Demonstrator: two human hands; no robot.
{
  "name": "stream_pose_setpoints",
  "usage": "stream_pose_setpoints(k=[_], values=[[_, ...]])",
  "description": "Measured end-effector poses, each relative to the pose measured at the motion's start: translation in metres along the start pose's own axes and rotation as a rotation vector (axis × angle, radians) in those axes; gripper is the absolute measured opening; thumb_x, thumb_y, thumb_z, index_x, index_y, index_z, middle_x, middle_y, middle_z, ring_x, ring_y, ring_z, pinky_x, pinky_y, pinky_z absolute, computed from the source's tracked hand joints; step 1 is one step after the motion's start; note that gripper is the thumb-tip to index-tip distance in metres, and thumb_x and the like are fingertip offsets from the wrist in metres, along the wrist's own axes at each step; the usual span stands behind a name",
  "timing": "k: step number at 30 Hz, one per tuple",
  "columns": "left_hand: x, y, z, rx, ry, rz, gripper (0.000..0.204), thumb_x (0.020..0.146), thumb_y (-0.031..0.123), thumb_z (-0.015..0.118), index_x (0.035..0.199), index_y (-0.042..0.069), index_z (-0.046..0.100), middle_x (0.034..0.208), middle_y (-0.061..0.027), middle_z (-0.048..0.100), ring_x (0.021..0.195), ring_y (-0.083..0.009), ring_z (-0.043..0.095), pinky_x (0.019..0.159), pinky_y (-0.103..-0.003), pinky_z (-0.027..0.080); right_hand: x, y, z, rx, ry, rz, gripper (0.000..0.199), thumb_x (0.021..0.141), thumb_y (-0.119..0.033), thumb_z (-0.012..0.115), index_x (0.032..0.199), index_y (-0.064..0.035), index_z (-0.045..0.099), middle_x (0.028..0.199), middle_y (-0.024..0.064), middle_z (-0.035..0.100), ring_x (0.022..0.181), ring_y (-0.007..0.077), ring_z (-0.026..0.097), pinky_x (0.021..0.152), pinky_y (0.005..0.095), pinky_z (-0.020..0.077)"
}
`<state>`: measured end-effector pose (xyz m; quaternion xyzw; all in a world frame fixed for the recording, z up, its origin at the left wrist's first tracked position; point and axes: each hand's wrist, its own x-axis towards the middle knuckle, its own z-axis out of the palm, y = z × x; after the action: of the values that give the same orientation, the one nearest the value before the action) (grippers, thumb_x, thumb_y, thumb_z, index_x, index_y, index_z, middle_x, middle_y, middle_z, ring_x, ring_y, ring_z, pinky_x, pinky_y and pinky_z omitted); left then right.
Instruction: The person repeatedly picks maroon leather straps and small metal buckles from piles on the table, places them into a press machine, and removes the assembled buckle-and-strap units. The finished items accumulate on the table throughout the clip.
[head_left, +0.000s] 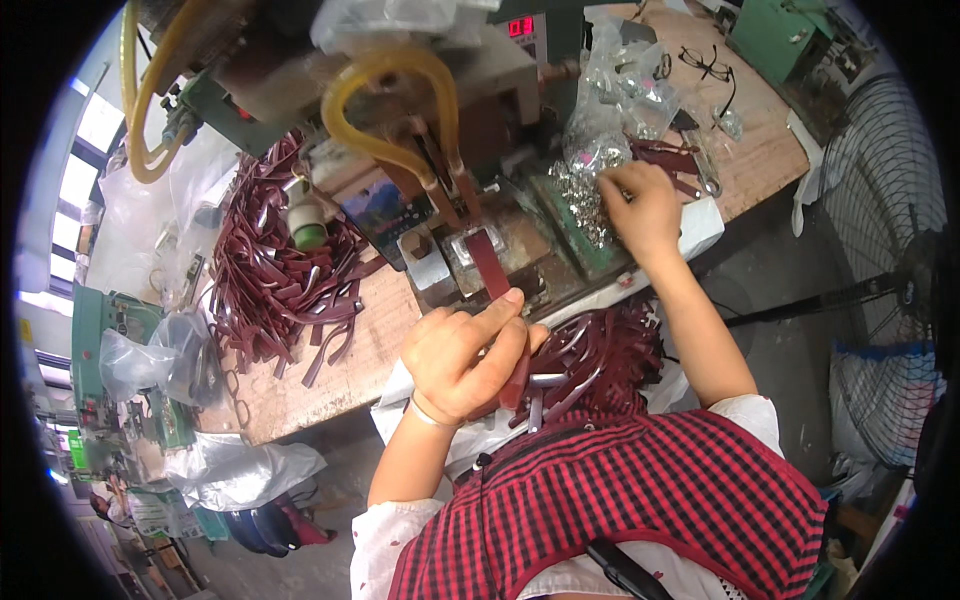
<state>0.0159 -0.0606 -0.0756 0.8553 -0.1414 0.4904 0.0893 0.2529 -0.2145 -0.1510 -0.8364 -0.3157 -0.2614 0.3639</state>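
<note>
My left hand [462, 358] is closed around a dark red leather-like strap [489, 266]. The strap's far end lies on the small metal block [462, 248] of a press machine, just under the machine's two copper-coloured rods [452, 200]. Over a heap of small shiny metal pieces [585, 195] on the green machine base, my right hand [645, 208] has its fingers drawn together at the heap's right edge. Whether a piece sits between those fingertips is too small to tell. More dark red straps [605, 365] lie in a bundle on my lap, below my left hand.
A large pile of dark red straps [270, 270] covers the bench on the left, with a green-and-white roll [307, 228] on it. Yellow hoses [392, 62] loop above the machine. A clear plastic bag [615, 90] and glasses [706, 63] lie behind; a fan [885, 260] stands right.
</note>
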Motion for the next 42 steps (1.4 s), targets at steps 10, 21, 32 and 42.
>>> stream_pose_setpoints(k=[10, 21, 32, 42], values=[[-0.006, 0.012, -0.015, -0.031, -0.085, -0.126, 0.031, 0.079, 0.006, 0.086, 0.106, 0.006, 0.07, 0.103, -0.0165, 0.078, 0.064, -0.0212, 0.067, 0.056, -0.03, 0.051, 0.023, -0.03, 0.048, -0.26, -0.138, -0.173, 0.012, 0.078, -0.025, 0.079, 0.084, -0.0151, 0.077, 0.095, 0.0046, 0.063, 0.104, 0.0269, 0.061, 0.075, 0.0442, 0.0511], [-0.117, -0.063, -0.136, 0.13, 0.363, -1.015, 0.011, 0.1, 0.002, 0.065, 0.107, -0.004, 0.072, 0.096, -0.0062, 0.073, 0.083, -0.0112, 0.065, 0.074, -0.025, 0.051, 0.02, 0.023, -0.004, -0.033, -0.311, -0.018, 0.019, 0.088, -0.013, 0.072, 0.105, -0.0054, 0.071, 0.09, 0.0157, 0.072, 0.082, 0.0313, 0.071, 0.074, 0.0398, 0.054], [-0.202, -0.17, -0.112, 0.819, -0.527, -0.637, 0.028, 0.082, 0.004, 0.064, 0.106, 0.006, 0.077, 0.114, -0.0127, 0.069, 0.102, -0.0348, 0.062, 0.088, -0.046, 0.05, 0.01, 0.017, -0.014, 0.47, -0.085, 0.322, 0.015, 0.093, -0.008, 0.071, 0.108, -0.0033, 0.073, 0.091, 0.003, 0.074, 0.081, 0.0081, 0.066, 0.077, 0.0253, 0.0506], [-0.144, -0.162, -0.073, 0.84, -0.315, -0.575, 0.043, 0.095, 0.011, 0.066, 0.138, 0.014, 0.065, 0.083, -0.0098, 0.065, 0.082, -0.0303, 0.064, 0.072, -0.041, 0.05, 0.019, -0.103, -0.032, 1.044, -0.327, 0.189, 0.032, 0.09, -0.001, 0.07, 0.121, 0.0015, 0.063, 0.111, 0.0079, 0.071, 0.098, 0.0134, 0.07, 0.09, 0.0283, 0.054]])
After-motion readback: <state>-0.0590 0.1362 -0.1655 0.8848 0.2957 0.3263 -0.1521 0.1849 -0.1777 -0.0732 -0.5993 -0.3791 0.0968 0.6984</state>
